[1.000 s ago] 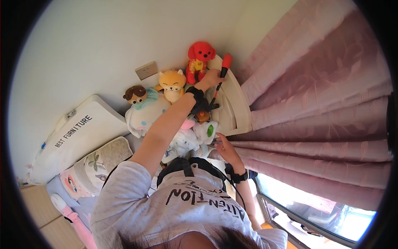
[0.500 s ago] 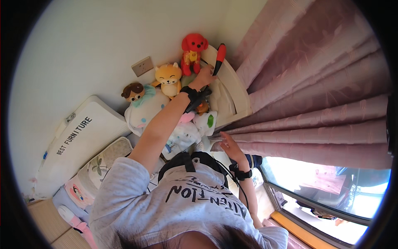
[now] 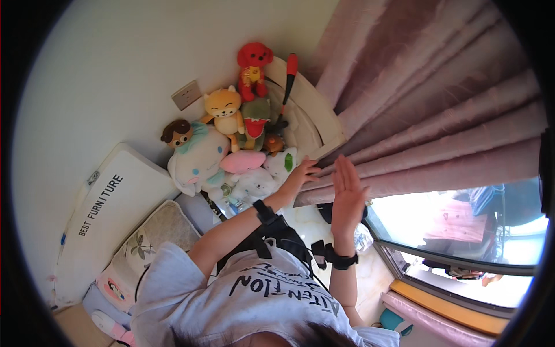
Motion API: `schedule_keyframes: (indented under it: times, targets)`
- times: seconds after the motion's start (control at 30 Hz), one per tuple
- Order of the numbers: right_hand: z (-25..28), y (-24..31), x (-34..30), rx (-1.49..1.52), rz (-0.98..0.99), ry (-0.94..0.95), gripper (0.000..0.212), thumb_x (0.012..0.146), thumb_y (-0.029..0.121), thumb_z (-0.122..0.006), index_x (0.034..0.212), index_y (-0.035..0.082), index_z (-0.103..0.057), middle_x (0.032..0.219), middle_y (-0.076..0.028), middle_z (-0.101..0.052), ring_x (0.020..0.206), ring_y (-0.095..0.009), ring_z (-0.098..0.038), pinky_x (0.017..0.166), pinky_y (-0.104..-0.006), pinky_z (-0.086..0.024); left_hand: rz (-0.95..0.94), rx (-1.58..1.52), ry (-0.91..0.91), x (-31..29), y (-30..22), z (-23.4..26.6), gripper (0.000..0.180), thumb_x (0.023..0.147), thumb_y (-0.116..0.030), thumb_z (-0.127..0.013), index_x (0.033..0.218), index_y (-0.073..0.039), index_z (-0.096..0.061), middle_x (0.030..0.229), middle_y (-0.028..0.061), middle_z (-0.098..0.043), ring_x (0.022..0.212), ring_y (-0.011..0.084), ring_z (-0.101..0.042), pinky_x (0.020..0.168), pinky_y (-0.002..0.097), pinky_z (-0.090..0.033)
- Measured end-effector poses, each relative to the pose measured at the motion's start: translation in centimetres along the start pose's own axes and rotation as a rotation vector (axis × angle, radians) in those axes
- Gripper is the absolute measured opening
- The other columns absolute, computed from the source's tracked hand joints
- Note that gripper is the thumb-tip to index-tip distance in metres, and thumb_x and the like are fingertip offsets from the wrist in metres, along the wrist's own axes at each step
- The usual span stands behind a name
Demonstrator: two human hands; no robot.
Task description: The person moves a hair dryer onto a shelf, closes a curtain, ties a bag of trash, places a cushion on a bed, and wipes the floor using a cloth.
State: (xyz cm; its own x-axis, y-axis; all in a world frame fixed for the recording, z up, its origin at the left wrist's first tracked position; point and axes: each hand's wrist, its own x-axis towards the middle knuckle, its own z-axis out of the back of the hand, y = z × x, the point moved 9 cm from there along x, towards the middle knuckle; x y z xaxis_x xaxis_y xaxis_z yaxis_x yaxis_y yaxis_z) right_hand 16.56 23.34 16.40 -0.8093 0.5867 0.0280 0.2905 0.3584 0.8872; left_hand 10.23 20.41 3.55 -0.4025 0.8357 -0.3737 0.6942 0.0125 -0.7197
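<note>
My left hand [image 3: 300,177] reaches past the near side of the plush toys, fingers spread and empty. It is beside a white plush toy with a green patch [image 3: 283,162] and close to the pink curtain [image 3: 428,133]; whether it touches either, I cannot tell. My right hand [image 3: 348,199] is raised just to its right, palm flat, fingers stretched out, holding nothing. Beyond them stand a green plush toy with a red mouth [image 3: 255,118], an orange plush cat [image 3: 224,107] and a red plush dog [image 3: 254,69]. A stick with a red and black handle [image 3: 291,75] leans upright behind these.
A cream corner unit [image 3: 324,110] holds the stick. Left of my hands sit a large white plush toy [image 3: 199,159] and a brown-haired doll [image 3: 177,133]. A white headboard [image 3: 130,179], a cushion [image 3: 167,228] and a glass window [image 3: 451,231] flank me.
My left hand has left the stick's handle and come back toward me and right. The green plush toy now shows. My right hand has risen and straightened its fingers. The view has shifted slightly.
</note>
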Motion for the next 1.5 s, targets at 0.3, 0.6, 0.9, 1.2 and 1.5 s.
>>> schedule_keyframes:
  times: [0.3, 0.6, 0.9, 1.2, 1.5]
  targets:
    - [-2.2, 11.4, -1.8, -1.307, 0.362, 0.191, 0.042, 0.071, 0.003, -0.049, 0.111, 0.008, -0.041, 0.117, -0.015, -0.037, 0.104, -0.031, -0.037, 0.087, -0.0384, -0.028, -0.193, -0.203, 0.527, -7.4, -14.2, -11.5, 0.051, 0.081, -0.040, -0.031, 0.114, -0.002, -0.036, 0.119, 0.0132, -0.036, 0.107, 0.0255, -0.038, 0.094, 0.0333, -0.023]
    - [-16.6, 37.2, -27.9, -1.421, 1.401, -0.088, 0.041, 0.078, 0.010, -0.047, 0.111, 0.032, -0.036, 0.099, -0.019, -0.044, 0.073, -0.030, -0.049, 0.060, -0.0370, -0.042, -0.998, 0.217, 0.316, -21.2, -28.8, -15.8, 0.032, 0.081, -0.028, -0.038, 0.091, 0.001, -0.044, 0.089, 0.0141, -0.051, 0.082, 0.0220, -0.050, 0.077, 0.0321, -0.038]
    - [-16.2, 37.1, -37.0, -1.118, 1.863, -0.060, 0.047, 0.077, 0.007, -0.047, 0.115, 0.029, -0.031, 0.096, -0.021, -0.042, 0.073, -0.029, -0.050, 0.058, -0.0363, -0.043, -1.710, 0.467, 0.408, -35.6, -30.8, -27.4, 0.027, 0.081, -0.029, -0.039, 0.088, -0.003, -0.044, 0.089, 0.0098, -0.046, 0.088, 0.0191, -0.044, 0.083, 0.0323, -0.031]
    - [-1.6, 34.9, -12.3, -1.075, 1.170, -0.343, 0.039, 0.070, -0.001, -0.050, 0.106, 0.001, -0.037, 0.102, -0.013, -0.039, 0.095, -0.023, -0.042, 0.082, -0.0317, -0.034, -0.924, 0.559, 0.172, -10.8, -34.6, -21.9, 0.054, 0.074, -0.025, -0.049, 0.118, -0.006, -0.024, 0.109, 0.0082, -0.034, 0.099, 0.0202, -0.035, 0.086, 0.0313, -0.029]
    - [5.4, 27.5, -5.8, -1.121, 1.005, -0.444, 0.066, 0.066, 0.016, -0.061, 0.115, -0.003, -0.023, 0.113, -0.018, -0.028, 0.107, -0.030, -0.028, 0.091, -0.0350, -0.023, -0.694, 1.170, -0.263, 5.5, -38.8, -12.2, 0.054, 0.071, -0.030, -0.057, 0.108, 0.003, -0.035, 0.107, 0.0122, -0.040, 0.093, 0.0228, -0.042, 0.078, 0.0313, -0.037]
